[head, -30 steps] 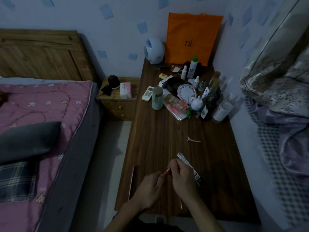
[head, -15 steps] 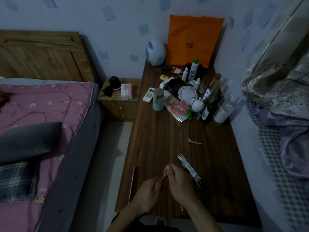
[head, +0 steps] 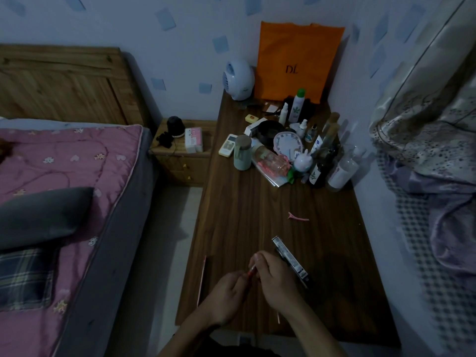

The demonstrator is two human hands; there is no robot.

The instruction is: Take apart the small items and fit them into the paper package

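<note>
Both hands meet over the near end of a dark wooden table (head: 257, 215). My left hand (head: 226, 297) and my right hand (head: 275, 279) together pinch a small thin red stick-like object (head: 251, 270) between their fingertips. Its exact nature is too small and dim to tell. Just right of my right hand lies a long narrow dark package (head: 289, 258), slanted on the table. A thin pink strip (head: 201, 280) lies left of my left hand near the table's edge.
A pink hair clip (head: 298, 216) lies mid-table. At the far end crowd bottles, a clock (head: 287, 145), a green cup (head: 242, 155), a remote, a small fan (head: 238, 79) and an orange bag (head: 296, 60). A bed (head: 64, 202) stands left, bedding right.
The hands stay together on the red stick, with only small finger shifts. The camera view has drifted slightly.
</note>
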